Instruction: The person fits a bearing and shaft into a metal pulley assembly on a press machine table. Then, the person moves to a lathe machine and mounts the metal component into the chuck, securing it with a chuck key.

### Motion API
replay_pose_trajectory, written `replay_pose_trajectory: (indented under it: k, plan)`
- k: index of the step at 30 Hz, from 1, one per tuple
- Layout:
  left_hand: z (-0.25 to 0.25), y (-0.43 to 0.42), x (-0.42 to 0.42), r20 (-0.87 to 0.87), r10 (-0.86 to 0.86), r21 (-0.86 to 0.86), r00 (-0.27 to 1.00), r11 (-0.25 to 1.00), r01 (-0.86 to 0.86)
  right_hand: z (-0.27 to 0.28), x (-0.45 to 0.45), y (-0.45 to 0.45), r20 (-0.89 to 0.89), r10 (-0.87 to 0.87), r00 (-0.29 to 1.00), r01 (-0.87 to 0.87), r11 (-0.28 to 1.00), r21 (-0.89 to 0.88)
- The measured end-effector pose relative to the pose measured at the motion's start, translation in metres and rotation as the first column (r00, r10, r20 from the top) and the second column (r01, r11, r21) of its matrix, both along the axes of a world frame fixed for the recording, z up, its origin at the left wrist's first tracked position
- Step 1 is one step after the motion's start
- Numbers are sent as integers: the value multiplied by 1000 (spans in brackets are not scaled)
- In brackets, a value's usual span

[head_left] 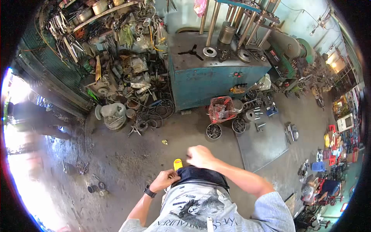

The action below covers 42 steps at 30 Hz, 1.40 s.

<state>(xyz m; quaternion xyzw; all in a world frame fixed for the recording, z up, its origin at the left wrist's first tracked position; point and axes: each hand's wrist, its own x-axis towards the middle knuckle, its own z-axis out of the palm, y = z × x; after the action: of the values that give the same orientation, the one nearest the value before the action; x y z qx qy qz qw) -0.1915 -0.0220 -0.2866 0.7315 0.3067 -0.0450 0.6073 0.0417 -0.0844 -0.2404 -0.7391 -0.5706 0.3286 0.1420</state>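
Pale grey, rounded machine housing (pixel 114 114) rests on the concrete floor, ahead and to the left of the left hand (pixel 165 179); a black-banded wristwatch (pixel 149 191) sits just behind that grip. Left grip: fingers curled in and thumb drawn near them, at the left edge of the black fabric shorts (pixel 201 174); whether cloth is pinched cannot be told. For good control, hold the edge with thumb and index pads; take up slack without twisting the waistband; leave the wrist straight, so that the watch does not snag the hem. A yellow slipper (pixel 177 164) shows just ahead of the left fingertips; the grey printed T-shirt (pixel 201 203) lies behind both hands; one printed line seems to end in "REN", the rest is distorted by folds, and no brand is confirmed. Right hand (pixel 201 156): above the front of the shorts, fingers curled, motion-blurred; contact and contents cannot be told; bring it in slowly, clear of the left fingers. A red plastic basket (pixel 222 109) stands ahead and to its right.
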Motion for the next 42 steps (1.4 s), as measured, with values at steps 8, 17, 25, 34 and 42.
replay_pose_trajectory:
  k: [8, 17, 25, 34, 42]
  plan:
    - [5, 21, -9, 15, -80, 99, 997, 992, 78, -8, 37, -190, -143, -772, 619, 683, 619, -388]
    - [7, 37, 30, -100, -374, 99, 922, 919, 383, -22, -34, -281, -482, -874, -62, 853, 204, -480]
    - [1, 32, 121, 85, -203, 153, 976, 970, 189, -64, 50, -273, -77, -863, 498, 844, 463, 270]
    - [24, 0, 297, 341, 158, -45, 927, 987, -152, -60, 264, -116, -628, -597, 499, 862, 415, 290]
    - [-27, 97, 361, 304, 135, -99, 943, 989, -109, -81, 450, 99, -387, -590, 709, 703, 545, 457]
